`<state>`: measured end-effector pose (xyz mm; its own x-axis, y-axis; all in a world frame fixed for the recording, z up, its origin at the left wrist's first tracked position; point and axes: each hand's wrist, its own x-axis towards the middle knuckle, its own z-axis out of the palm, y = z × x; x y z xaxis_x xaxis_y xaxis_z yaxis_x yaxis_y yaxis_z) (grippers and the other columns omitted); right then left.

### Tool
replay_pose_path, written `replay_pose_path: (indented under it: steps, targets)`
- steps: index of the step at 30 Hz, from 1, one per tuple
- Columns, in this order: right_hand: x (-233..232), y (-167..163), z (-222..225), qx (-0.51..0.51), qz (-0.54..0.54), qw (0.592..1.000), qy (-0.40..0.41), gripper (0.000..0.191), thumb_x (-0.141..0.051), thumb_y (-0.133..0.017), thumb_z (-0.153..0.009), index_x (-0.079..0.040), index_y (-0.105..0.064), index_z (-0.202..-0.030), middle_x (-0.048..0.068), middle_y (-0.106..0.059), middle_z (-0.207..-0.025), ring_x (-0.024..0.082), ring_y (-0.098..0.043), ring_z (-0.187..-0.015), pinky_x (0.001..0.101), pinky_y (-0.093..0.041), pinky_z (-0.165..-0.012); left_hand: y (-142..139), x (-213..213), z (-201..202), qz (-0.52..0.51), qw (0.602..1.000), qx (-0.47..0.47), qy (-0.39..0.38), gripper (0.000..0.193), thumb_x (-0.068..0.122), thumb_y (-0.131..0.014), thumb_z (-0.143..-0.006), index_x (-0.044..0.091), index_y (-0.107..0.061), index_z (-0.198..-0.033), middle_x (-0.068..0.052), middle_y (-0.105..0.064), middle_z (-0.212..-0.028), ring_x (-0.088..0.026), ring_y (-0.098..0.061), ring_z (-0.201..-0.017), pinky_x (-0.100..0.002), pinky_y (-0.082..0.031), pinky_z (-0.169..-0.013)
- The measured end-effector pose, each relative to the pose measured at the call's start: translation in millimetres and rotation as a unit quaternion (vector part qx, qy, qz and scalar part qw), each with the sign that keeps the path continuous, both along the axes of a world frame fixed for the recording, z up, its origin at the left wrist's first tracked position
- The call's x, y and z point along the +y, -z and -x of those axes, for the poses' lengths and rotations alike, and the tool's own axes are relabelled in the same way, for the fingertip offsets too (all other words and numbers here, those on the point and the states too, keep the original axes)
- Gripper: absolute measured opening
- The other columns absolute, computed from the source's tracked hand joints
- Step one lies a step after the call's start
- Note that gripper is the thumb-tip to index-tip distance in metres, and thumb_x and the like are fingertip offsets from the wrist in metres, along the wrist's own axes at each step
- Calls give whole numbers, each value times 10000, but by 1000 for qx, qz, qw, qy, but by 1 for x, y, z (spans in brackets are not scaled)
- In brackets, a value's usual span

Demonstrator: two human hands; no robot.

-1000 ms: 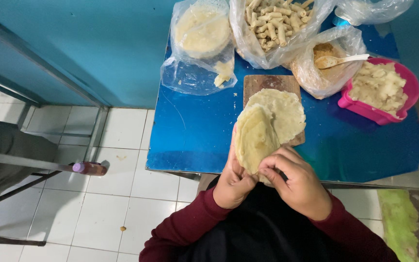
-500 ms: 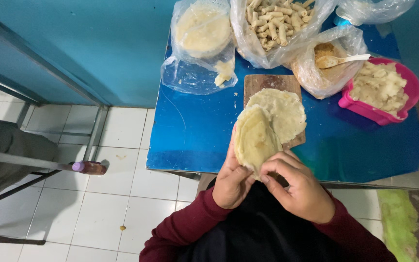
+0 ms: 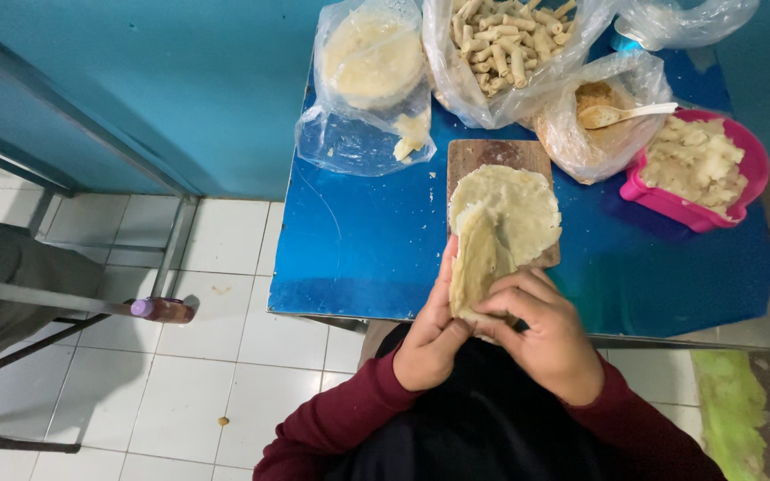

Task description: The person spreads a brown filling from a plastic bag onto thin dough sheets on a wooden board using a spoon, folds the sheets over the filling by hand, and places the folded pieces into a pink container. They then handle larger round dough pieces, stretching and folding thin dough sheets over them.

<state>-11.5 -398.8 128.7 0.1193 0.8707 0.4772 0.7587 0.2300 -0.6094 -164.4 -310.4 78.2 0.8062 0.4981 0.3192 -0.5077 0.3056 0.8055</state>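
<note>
Left hand (image 3: 432, 343) cupped under the near-left edge of a folded dough sheet (image 3: 479, 258), fingers pressed together and laid straight along its left side, thumb tucked against the near end. Right hand (image 3: 545, 334) curled over the near end of the same sheet, fingers bent and close together, fingertips (image 3: 503, 303) pinching the soft dough against the left thumb. Both hands touching each other at the near table edge, above the lap.

Folded sheet lifted at its near end, leaning on a flat round dough sheet (image 3: 514, 207) spread across a wooden board (image 3: 492, 153). Board on a blue table (image 3: 358, 240), open bare surface to the left and right of it.

Far side crowded: clear bag of stacked rounds (image 3: 369, 62) far left, bag of rolled pieces (image 3: 510, 44) in the middle, bag with a spoon (image 3: 621, 113) just right of the board, pink basket (image 3: 661, 196) of pale chunks at the far right. White tiled floor (image 3: 180, 392) to the left.
</note>
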Motion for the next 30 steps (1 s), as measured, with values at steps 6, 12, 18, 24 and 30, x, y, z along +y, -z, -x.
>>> replay_pose_path:
  steps: [6,12,18,24,30]
  targets:
    - [-6,27,-11,178,24,983,38,150,14,-741,-868,-48,-642,-962,59,-731,-978,137,-708,-874,259,-557,-760,1,5,0,-41,998,22,-29,943,-154,-310,-862,58,101,-1683,-111,-64,-1784,-189,-139,-1642,-308,-161,-1308]
    - [-4,44,-13,342,33,932,114,208,-27,-694,-969,-13,-597,-1153,56,-702,-973,70,-636,-828,229,-522,-719,1,2,-6,133,989,-52,-40,988,-104,-344,-794,56,22,-1699,-120,-212,-1725,-215,-295,-1564,-331,-277,-1226]
    - [-3,39,6,216,50,974,45,370,-45,-713,-915,-33,-636,-1277,11,-693,-1019,54,-660,-905,213,-539,-785,0,2,-6,21,991,16,-128,941,42,-657,-965,17,-32,-1668,-137,-342,-1635,-205,-413,-1455,-355,-366,-1193]
    - [-1,42,11,332,77,940,22,513,-30,-796,-840,-21,-602,-1314,31,-682,-1019,67,-636,-918,229,-544,-782,2,-1,-8,19,985,69,-155,843,117,-554,-1065,15,15,-1678,-128,-434,-1601,-169,-466,-1414,-298,-380,-1170]
    - [-5,60,7,349,50,933,70,384,-2,-811,-831,-11,-651,-1180,52,-706,-1059,99,-665,-918,248,-559,-792,9,-2,-7,78,989,48,-120,818,144,-584,-1034,70,-43,-1643,-57,-490,-1533,-117,-522,-1326,-282,-403,-1124]
